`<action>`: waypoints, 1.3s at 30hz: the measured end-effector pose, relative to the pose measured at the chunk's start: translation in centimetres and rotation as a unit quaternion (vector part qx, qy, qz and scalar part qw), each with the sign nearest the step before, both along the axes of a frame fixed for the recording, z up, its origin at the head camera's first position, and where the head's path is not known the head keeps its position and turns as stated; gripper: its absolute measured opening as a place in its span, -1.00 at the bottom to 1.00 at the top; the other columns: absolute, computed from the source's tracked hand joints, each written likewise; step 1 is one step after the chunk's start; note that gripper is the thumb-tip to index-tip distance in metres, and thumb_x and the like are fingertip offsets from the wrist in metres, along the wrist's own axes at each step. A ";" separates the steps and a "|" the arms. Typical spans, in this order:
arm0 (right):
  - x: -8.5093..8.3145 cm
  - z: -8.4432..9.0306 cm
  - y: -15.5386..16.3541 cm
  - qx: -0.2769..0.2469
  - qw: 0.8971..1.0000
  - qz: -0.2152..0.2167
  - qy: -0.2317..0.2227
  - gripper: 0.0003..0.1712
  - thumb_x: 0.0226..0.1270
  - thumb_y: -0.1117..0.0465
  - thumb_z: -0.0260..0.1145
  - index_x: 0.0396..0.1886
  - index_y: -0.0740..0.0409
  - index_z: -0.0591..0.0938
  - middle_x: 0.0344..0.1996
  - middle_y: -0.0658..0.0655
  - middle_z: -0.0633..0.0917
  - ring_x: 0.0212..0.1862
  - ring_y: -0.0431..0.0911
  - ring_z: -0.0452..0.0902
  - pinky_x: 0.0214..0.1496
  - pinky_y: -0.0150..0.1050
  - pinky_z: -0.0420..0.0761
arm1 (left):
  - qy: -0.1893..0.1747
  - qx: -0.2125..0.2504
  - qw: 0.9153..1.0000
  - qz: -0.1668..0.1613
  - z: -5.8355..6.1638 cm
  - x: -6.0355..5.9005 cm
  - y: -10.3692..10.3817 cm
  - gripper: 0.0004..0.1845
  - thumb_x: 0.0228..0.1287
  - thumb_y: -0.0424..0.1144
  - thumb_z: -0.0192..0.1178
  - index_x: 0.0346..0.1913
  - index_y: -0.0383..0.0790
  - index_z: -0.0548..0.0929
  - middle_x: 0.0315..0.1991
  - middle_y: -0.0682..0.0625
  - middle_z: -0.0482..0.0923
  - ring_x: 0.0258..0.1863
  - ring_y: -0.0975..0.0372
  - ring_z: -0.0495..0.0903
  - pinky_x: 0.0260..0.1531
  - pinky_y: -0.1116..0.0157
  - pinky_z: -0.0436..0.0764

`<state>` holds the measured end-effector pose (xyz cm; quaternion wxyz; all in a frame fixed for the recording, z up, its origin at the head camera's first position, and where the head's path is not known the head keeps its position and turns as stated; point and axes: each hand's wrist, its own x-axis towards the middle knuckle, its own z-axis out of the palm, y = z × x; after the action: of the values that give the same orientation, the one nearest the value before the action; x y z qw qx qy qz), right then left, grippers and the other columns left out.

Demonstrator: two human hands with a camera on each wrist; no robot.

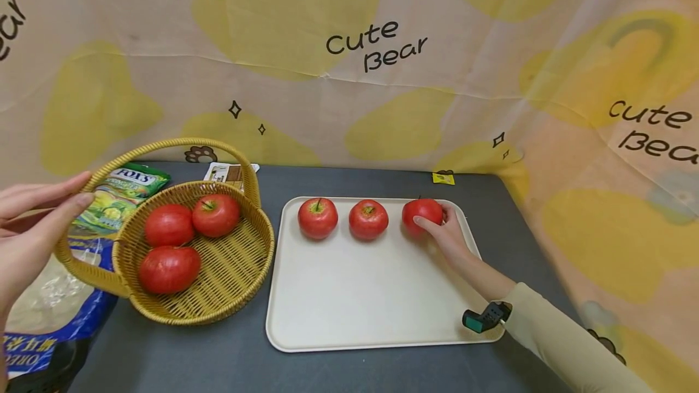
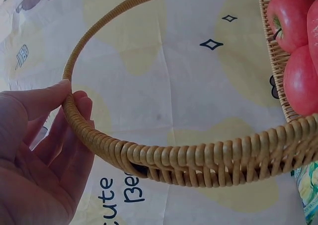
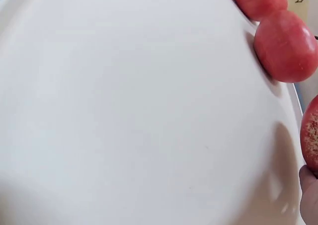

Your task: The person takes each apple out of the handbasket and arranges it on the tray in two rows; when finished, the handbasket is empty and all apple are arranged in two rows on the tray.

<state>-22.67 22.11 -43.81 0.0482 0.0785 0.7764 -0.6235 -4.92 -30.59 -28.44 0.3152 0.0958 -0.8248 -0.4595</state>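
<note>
Head view: the right hand (image 1: 449, 236), forearm stretched across the cream tray (image 1: 349, 302), curls its fingers around the rightmost apple (image 1: 421, 212) on the tray, while the left hand (image 1: 27, 229) pinches the wicker basket's handle (image 1: 82, 190) between thumb and nearly straight fingers, three apples (image 1: 185, 238) lying beyond its fingertips.

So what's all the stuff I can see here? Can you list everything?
apples in basket: three, red, inside the woven basket
apples on tray: three, red, in a row along the tray's far edge
basket: one, tan wicker with a hoop handle, left of the tray
tray: one, cream, middle of the grey table
candy bag: one, green, behind the basket
blue and white bag: one, at the table's left edge
left hand: pinches the basket handle
right hand: grips the rightmost tray apple
</note>
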 end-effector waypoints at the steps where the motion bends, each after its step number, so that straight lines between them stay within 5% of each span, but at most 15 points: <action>1: -0.3 -0.1 0.0 0.011 1.000 -0.001 0.004 -0.12 0.21 0.19 0.38 0.41 0.22 0.10 0.33 0.23 0.27 0.34 0.10 0.17 0.32 0.01 0.39 | 0.002 0.004 1.000 -0.004 0.0 0.0 0.0 -0.61 0.20 -0.54 0.26 0.11 -0.27 0.67 -0.20 0.39 0.59 -0.20 0.55 0.51 -0.30 0.73 0.46; 13: -1.1 -1.9 -0.2 0.142 0.985 0.063 0.071 0.03 0.06 0.23 0.50 0.43 0.06 0.06 0.33 0.23 0.23 0.33 0.17 0.18 0.22 0.13 0.48 | 0.011 0.004 1.000 -0.008 0.2 -0.2 0.6 -0.63 0.19 -0.57 0.26 0.04 -0.23 0.72 -0.23 0.42 0.60 -0.28 0.61 0.55 -0.34 0.73 0.47; 29: 0.4 -2.6 1.7 0.159 0.967 0.149 0.132 0.14 -0.07 0.16 0.63 0.41 0.00 0.08 0.30 0.13 0.30 0.33 0.10 0.21 0.14 0.14 0.55 | 0.004 0.012 1.000 0.012 0.0 0.1 0.0 -0.62 0.19 -0.55 0.28 0.08 -0.27 0.69 -0.22 0.40 0.60 -0.24 0.56 0.54 -0.31 0.74 0.46; 39: 0.5 -2.7 1.5 0.172 0.960 0.157 0.156 0.15 -0.02 0.20 0.61 0.46 0.03 0.07 0.32 0.14 0.28 0.35 0.09 0.19 0.17 0.13 0.52 | 0.011 0.031 0.999 0.014 0.3 0.1 0.6 -0.61 0.17 -0.59 0.26 0.05 -0.25 0.71 -0.23 0.37 0.62 -0.29 0.58 0.57 -0.34 0.73 0.48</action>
<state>-22.21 23.60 -46.49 0.0091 -0.1354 0.8722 -0.4699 -4.80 -30.02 -28.11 0.3276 0.1116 -0.8052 -0.4815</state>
